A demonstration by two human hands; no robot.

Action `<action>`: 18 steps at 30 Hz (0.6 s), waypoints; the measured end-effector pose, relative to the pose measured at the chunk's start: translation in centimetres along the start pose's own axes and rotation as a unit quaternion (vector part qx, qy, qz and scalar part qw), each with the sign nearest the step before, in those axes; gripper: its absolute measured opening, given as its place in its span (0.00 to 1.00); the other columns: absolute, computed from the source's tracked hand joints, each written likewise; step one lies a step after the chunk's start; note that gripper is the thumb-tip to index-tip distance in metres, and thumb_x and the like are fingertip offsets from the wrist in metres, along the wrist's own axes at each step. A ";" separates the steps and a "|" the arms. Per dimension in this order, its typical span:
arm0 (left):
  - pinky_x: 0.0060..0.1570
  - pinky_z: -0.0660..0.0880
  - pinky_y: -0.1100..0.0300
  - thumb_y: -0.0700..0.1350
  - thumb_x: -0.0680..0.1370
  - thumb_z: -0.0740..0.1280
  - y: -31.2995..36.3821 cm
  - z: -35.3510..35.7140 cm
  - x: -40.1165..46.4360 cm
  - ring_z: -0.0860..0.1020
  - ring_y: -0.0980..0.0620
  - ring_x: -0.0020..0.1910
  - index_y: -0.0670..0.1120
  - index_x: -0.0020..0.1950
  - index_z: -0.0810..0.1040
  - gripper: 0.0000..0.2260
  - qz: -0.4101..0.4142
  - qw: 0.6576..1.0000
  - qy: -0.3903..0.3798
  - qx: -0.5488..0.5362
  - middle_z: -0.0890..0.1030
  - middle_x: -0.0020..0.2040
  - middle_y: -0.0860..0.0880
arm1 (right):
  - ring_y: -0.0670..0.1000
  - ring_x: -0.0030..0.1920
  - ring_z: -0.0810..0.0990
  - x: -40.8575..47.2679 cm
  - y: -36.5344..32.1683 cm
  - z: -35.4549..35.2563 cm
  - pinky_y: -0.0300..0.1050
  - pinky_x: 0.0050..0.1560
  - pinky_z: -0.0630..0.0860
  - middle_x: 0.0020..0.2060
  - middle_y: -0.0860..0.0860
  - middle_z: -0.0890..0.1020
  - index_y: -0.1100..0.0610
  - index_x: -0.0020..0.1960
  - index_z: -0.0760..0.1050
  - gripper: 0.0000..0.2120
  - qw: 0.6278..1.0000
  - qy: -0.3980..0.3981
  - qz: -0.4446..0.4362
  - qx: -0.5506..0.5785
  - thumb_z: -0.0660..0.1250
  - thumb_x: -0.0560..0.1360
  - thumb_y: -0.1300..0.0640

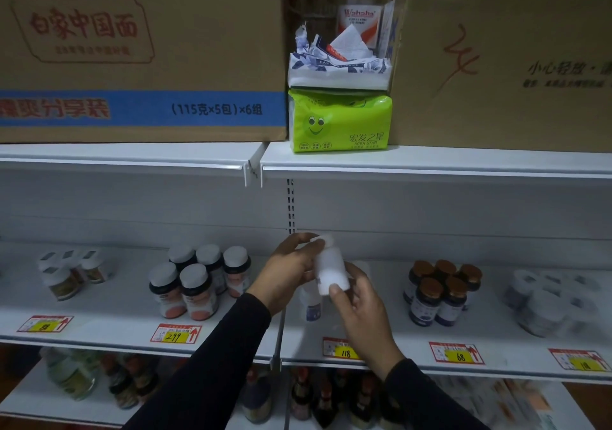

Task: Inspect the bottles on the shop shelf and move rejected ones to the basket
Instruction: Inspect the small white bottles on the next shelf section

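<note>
**While both hands hold it, a white bottle hangs in front of the middle shelf**

Where the two shelf sections meet, a white bottle (331, 269) is held tilted above the middle shelf (132, 313), clear of its surface. The left hand (291, 270) curls round the upper part, fingertips at the cap. The right hand (361, 310) grips the base from below, its thumb pressed against the bottom edge. Both sleeves are dark. Just behind and below the held bottle, a small bottle (313, 307) with a blue label stands on the shelf. To the left stand five white-capped jars (198, 280) with pink labels, and farther left a blurred group of smaller jars (71, 272). To the right stand dark bottles (440, 293) with brown caps, then pale tubs (549, 303), blurred. Price tags (175, 333) line the shelf edge, reading 299, 118 and 68. On the top shelf (430, 161), a green tissue pack (339, 119) sits between two cartons (142, 51), with an opened tissue pack (337, 70) on top of it. More bottles fill the lower shelf (39, 399), too blurred to identify.
</note>
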State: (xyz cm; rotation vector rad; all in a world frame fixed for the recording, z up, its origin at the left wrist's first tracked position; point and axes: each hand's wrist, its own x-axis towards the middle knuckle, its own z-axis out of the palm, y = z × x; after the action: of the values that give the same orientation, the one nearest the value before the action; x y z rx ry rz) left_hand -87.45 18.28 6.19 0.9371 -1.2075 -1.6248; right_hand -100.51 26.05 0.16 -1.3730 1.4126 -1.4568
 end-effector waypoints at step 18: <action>0.38 0.77 0.59 0.44 0.77 0.70 0.2 0.0 -0.1 0.82 0.50 0.41 0.44 0.53 0.78 0.07 -0.009 1.000 0.006 0.000 0.82 0.45 0.45 | 0.42 0.53 0.83 0.0 -0.1 0.2 0.39 0.52 0.78 0.54 0.42 0.82 0.41 0.63 0.68 0.18 1.000 -0.014 0.011 0.024 0.67 0.79 0.58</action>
State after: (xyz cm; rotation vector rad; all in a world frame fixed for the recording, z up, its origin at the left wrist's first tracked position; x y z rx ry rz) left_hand -87.37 18.30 6.40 0.9591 -1.1943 -1.6305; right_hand -100.29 26.00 0.25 -1.3382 1.3622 -1.4419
